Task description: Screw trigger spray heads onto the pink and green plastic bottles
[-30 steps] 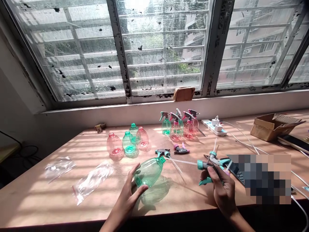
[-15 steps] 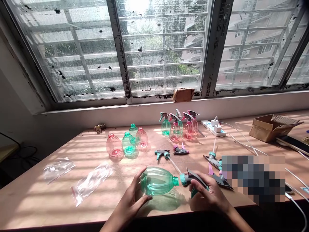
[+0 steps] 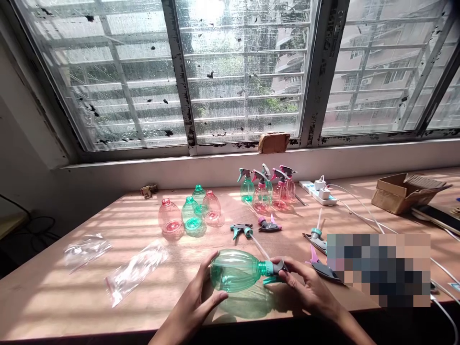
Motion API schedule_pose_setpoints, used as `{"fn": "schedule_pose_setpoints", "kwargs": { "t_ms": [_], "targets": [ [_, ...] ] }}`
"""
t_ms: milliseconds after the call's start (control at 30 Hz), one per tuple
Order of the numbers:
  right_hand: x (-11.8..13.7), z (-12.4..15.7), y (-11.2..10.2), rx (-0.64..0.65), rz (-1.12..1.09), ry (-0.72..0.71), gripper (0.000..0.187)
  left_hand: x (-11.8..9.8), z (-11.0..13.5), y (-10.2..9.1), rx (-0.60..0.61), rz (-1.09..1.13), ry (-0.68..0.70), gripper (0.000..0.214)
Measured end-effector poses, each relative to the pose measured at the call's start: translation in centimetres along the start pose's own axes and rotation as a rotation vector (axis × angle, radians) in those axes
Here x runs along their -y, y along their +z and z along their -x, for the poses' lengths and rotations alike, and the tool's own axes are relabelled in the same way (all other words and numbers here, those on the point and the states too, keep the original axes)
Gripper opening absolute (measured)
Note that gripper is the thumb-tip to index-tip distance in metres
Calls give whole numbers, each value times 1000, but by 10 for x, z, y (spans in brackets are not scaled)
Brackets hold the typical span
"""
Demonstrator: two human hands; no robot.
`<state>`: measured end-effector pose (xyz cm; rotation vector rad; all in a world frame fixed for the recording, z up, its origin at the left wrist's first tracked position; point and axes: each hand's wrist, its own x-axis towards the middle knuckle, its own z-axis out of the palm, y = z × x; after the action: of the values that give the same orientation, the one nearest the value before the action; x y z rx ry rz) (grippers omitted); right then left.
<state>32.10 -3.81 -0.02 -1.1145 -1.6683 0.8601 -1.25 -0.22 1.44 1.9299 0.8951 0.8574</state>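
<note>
A clear green plastic bottle (image 3: 233, 270) lies on its side just above the wooden table's near edge. My left hand (image 3: 196, 304) cups its base, fingers wrapped round it. My right hand (image 3: 309, 287) is closed on a grey and teal trigger spray head (image 3: 275, 268), which sits against the bottle's neck. Loose spray heads lie close by: a teal one (image 3: 241, 230), a pink one (image 3: 269, 225), and others (image 3: 318, 239) beside my right hand.
Empty pink and green bottles (image 3: 189, 215) stand at mid table. Several bottles with spray heads (image 3: 266, 189) stand near the window sill. Two plastic bags (image 3: 134, 270) lie at left. A power strip (image 3: 319, 189) with cables and a cardboard box (image 3: 404, 191) are at right.
My right hand brought the spray head from the right to the bottle's neck. My left hand turned the bottle so that its neck points right.
</note>
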Motion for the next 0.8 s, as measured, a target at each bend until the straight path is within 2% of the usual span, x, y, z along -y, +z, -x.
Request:
{"fn": "schedule_pose_setpoints", "kwargs": {
  "t_ms": [100,200,300,467,533,633,800],
  "targets": [
    [3,-2,1,14,-97,-39,31,1,1,0,11,43,-39,56],
    [6,-2,2,59,-203,-17,29,0,0,0,8,55,-30,53],
    [5,0,2,93,-249,16,29,-2,0,0,9,49,-10,54],
    [2,0,3,53,-227,34,31,-6,2,3,46,52,29,76],
    [2,0,3,58,-245,43,32,-9,2,3,49,57,21,72],
    [4,0,2,70,-267,32,37,-13,2,4,58,60,11,64],
    [8,0,5,55,-269,53,57,-6,0,5,10,14,76,79]
  ]
}}
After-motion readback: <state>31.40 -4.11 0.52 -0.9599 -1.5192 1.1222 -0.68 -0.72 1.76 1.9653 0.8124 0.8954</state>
